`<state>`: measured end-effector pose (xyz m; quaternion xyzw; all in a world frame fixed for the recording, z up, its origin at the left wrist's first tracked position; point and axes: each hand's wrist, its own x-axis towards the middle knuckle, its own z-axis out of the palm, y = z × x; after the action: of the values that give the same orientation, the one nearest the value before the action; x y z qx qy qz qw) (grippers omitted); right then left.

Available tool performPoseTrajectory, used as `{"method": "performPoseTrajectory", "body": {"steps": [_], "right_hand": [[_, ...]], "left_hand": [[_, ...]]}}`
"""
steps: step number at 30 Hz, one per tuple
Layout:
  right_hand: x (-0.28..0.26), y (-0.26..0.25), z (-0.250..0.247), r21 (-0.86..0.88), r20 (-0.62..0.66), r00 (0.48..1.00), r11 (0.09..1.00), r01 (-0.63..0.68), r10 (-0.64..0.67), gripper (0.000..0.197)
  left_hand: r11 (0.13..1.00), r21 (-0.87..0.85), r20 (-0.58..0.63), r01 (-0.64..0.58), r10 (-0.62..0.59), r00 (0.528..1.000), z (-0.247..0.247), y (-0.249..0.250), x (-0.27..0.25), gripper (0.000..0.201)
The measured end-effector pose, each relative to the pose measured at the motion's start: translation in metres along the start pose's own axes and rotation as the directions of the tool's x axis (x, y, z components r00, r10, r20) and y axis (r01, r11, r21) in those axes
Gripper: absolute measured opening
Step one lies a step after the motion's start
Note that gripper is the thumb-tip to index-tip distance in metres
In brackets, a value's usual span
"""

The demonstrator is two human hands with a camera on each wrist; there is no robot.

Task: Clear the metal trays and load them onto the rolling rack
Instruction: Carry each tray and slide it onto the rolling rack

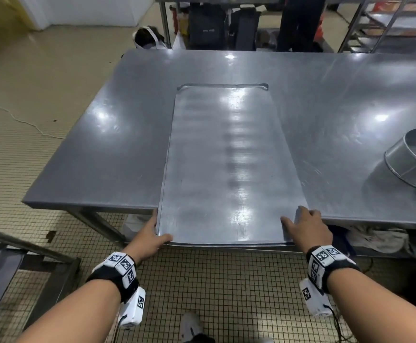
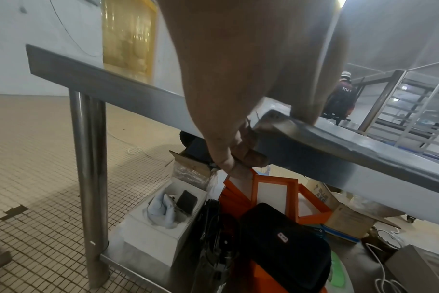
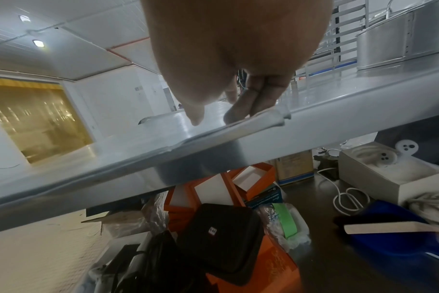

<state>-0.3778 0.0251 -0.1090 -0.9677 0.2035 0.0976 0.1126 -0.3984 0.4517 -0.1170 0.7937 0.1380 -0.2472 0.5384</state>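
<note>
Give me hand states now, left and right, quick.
Left hand: grips the near left corner of the metal tray, thumb on top, fingers curled under.
Right hand: holds the tray's near right corner, thumb on top.

A steel table (image 1: 117,134) fills the middle; a round metal tub (image 1: 415,159) lies tipped on it at three o'clock; underneath sit orange boxes (image 2: 271,190), a black case (image 2: 286,249) and a white box (image 3: 388,178); a white cord (image 1: 16,117) trails over the tiled floor (image 1: 226,293) at nine o'clock.
</note>
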Motion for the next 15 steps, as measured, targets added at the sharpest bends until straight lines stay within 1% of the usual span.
{"method": "performPoseTrajectory", "body": {"steps": [2, 3, 4, 6, 8, 10, 12, 14, 15], "right_hand": [[-0.004, 0.008, 0.001, -0.009, 0.017, 1.000, 1.000, -0.008, 0.008, 0.054], [-0.004, 0.014, 0.001, -0.003, 0.022, 1.000, 1.000, -0.022, 0.022, 0.057], [-0.006, 0.019, 0.000, 0.014, 0.029, 0.999, 0.999, -0.041, 0.040, 0.061], [-0.009, 0.028, -0.003, 0.052, 0.048, 0.996, 0.996, -0.077, 0.074, 0.069], [-0.016, 0.037, -0.006, 0.071, 0.078, 0.993, 0.993, -0.099, 0.094, 0.076], [-0.022, 0.050, -0.009, 0.082, 0.104, 0.989, 0.990, -0.114, 0.106, 0.080], [-0.024, 0.069, -0.013, 0.085, 0.141, 0.984, 0.989, -0.118, 0.105, 0.086], [-0.022, 0.089, -0.019, 0.061, 0.201, 0.977, 0.994, -0.090, 0.077, 0.094], [-0.021, 0.098, -0.021, 0.069, 0.239, 0.970, 0.995, -0.069, 0.051, 0.093]], "left_hand": [[0.999, 0.034, 0.025, 0.002, -0.003, 1.000, 0.006, 0.001, -0.005, 0.090], [0.999, 0.041, 0.011, 0.009, -0.010, 1.000, 0.012, 0.003, -0.009, 0.086], [1.000, 0.024, -0.028, 0.014, -0.013, 1.000, 0.020, 0.004, -0.011, 0.079], [0.999, -0.018, -0.154, 0.040, -0.042, 0.987, 0.038, 0.009, -0.016, 0.070], [0.997, -0.007, -0.289, 0.081, -0.080, 0.954, 0.059, 0.014, -0.021, 0.070], [0.992, 0.022, -0.379, 0.123, -0.105, 0.919, 0.078, 0.014, -0.027, 0.072], [0.987, 0.040, -0.418, 0.154, -0.123, 0.900, 0.092, 0.006, -0.032, 0.075], [0.985, 0.040, -0.428, 0.167, -0.134, 0.894, 0.105, -0.003, -0.040, 0.074], [0.986, 0.038, -0.427, 0.165, -0.133, 0.894, 0.110, -0.008, -0.044, 0.072]]}}
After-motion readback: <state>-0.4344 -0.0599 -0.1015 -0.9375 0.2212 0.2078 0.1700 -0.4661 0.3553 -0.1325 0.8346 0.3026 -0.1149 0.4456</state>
